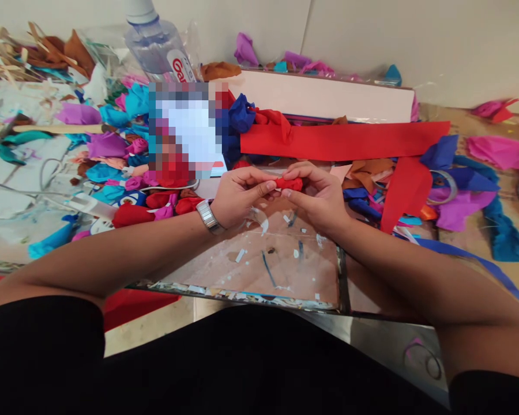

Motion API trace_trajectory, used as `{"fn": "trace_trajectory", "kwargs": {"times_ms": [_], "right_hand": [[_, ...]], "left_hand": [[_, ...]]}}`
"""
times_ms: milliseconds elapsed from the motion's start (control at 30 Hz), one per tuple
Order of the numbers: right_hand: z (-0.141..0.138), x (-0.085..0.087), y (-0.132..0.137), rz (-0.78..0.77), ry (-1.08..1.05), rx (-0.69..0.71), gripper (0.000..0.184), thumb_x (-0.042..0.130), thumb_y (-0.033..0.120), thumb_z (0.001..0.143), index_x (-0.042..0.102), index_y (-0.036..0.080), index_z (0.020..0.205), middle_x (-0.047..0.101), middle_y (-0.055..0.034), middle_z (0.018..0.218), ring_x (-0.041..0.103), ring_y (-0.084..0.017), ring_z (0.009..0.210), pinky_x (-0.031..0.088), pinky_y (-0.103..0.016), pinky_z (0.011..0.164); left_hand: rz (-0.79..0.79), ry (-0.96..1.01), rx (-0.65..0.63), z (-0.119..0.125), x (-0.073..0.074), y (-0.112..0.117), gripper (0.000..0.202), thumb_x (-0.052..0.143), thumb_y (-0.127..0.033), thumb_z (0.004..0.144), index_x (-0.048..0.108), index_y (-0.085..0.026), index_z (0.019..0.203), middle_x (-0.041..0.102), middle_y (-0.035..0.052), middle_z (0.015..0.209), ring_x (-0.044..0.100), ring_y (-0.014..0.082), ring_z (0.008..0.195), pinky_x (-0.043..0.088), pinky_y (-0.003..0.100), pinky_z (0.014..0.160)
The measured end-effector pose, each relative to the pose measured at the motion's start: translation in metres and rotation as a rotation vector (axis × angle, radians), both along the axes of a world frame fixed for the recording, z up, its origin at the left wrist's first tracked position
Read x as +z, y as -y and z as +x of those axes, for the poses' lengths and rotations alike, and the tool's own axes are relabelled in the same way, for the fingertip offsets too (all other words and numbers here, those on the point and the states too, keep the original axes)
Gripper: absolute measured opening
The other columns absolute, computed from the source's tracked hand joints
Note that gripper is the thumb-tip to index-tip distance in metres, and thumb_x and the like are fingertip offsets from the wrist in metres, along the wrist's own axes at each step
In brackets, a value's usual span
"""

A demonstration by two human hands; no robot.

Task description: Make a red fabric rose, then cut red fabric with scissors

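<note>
A small red rolled bud [290, 183] of cloth or paper is pinched between both hands above the worktable. My left hand [241, 193], with a metal-banded watch [209, 217] on its wrist, grips the bud's left end between thumb and fingers. Around its right end my right hand [318, 193] is closed, thumb below and index finger above. The fingers cover part of the bud. Just behind the hands lies a long red strip [346, 141], with another red strip [405, 193] slanting down at the right.
A plastic bottle [158, 43] stands at the back left beside a blurred-out lit screen [194, 132]. Coloured scraps and rolled pieces crowd the left. A white box [324, 95] lies along the wall. At the right is a tape roll [444, 187]. The table edge [259, 297] is near my body.
</note>
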State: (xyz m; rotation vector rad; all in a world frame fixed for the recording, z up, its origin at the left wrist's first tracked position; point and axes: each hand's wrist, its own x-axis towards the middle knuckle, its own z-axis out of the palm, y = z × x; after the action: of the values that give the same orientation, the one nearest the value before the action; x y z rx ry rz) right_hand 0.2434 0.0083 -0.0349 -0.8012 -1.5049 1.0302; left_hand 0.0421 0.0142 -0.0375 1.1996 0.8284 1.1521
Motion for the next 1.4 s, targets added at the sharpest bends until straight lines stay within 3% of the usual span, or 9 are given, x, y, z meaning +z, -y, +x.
{"fn": "trace_trajectory", "kwargs": {"times_ms": [267,533,767,1033,1167,1400], "right_hand": [[-0.0007,-0.0001,0.0017,-0.058,-0.014,0.024,0.048,0.097,0.054,0.075,0.076,0.025,0.107,0.076,-0.0045,0.11,0.072,-0.021,0.104,0.063,-0.037,0.094],[-0.0012,0.0008,0.0032,-0.015,-0.037,-0.006,0.034,0.095,0.043,0.079,0.076,0.024,0.099,0.075,-0.0016,0.097,0.071,-0.017,0.091,0.061,-0.032,0.084],[0.0004,0.0015,0.0025,-0.051,-0.011,-0.027,0.04,0.096,0.05,0.077,0.072,0.025,0.098,0.074,-0.0018,0.098,0.07,-0.019,0.091,0.061,-0.035,0.085],[0.0003,0.0009,-0.0001,0.046,0.043,-0.005,0.034,0.094,0.05,0.079,0.076,0.024,0.092,0.074,-0.0039,0.099,0.07,-0.021,0.098,0.059,-0.039,0.094],[0.0012,0.0015,-0.0005,0.055,0.045,-0.024,0.027,0.093,0.046,0.081,0.079,0.025,0.091,0.075,-0.0035,0.097,0.07,-0.021,0.094,0.059,-0.038,0.089],[0.0008,-0.0006,0.0005,0.009,0.045,-0.012,0.035,0.093,0.05,0.081,0.077,0.023,0.097,0.075,-0.0038,0.1,0.07,-0.02,0.094,0.059,-0.037,0.087]], "left_hand": [[0.011,-0.026,0.014,0.0003,0.001,0.0037,0.043,0.101,-0.045,0.071,0.085,-0.016,0.098,0.085,0.0089,0.088,0.078,0.015,0.07,0.064,0.023,0.062],[0.002,-0.034,0.06,0.0012,0.0038,0.0021,0.044,0.102,-0.049,0.068,0.084,-0.014,0.089,0.084,0.0093,0.083,0.078,0.0158,0.07,0.065,0.026,0.066],[0.018,-0.04,0.018,0.0016,0.0026,0.0032,0.044,0.099,-0.049,0.073,0.085,-0.017,0.098,0.084,0.0087,0.087,0.079,0.0159,0.073,0.066,0.025,0.066],[0.061,-0.106,0.044,-0.0001,0.0035,0.0021,0.043,0.097,-0.053,0.074,0.082,-0.015,0.088,0.083,0.0088,0.083,0.076,0.0148,0.067,0.061,0.023,0.061],[0.061,-0.083,0.047,0.0004,0.0032,0.0023,0.044,0.097,-0.054,0.074,0.08,-0.015,0.087,0.083,0.0085,0.081,0.077,0.0156,0.068,0.062,0.024,0.062],[0.057,-0.078,0.062,0.0009,0.0006,0.003,0.042,0.097,-0.053,0.074,0.079,-0.017,0.087,0.083,0.0076,0.084,0.076,0.0139,0.07,0.062,0.024,0.064]]}}
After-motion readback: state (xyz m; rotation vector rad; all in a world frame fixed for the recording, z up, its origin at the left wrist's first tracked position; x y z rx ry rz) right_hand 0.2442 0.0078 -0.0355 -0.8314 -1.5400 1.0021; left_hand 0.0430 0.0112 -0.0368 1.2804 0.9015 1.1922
